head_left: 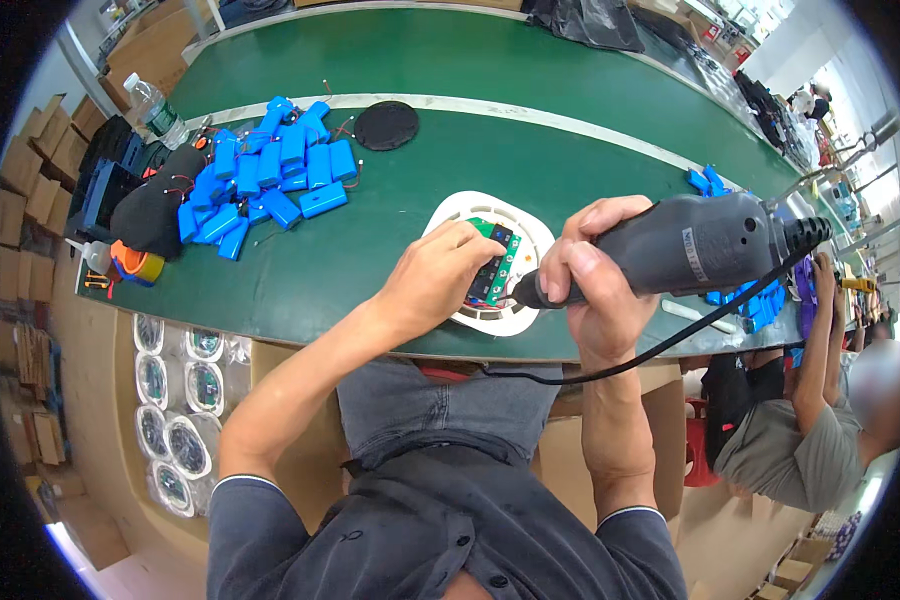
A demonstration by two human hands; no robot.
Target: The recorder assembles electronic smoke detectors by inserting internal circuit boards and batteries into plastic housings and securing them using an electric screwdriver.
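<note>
A white rounded plastic housing [520, 318] lies on the green bench close in front of me. Inside it sits a green circuit board [511, 262] with a row of black parts. My left hand [438, 272] is closed, its fingertips pinched together against the board and holding it in the housing. My right hand [608, 275] is wrapped round a dark grey electric screwdriver [692, 240], which lies nearly level. The screwdriver's nose points left, at the board's lower right corner; the tip's contact with a screw is too small to make out.
Blue battery packs [270, 165] with thin wires are heaped at the left, beside a black round disc [387, 125] and a plastic bottle [155, 110]. The screwdriver's black cord [660, 352] loops over the bench edge. A carton of bagged housings [185, 420] stands below left. Another person [800, 440] sits at the right.
</note>
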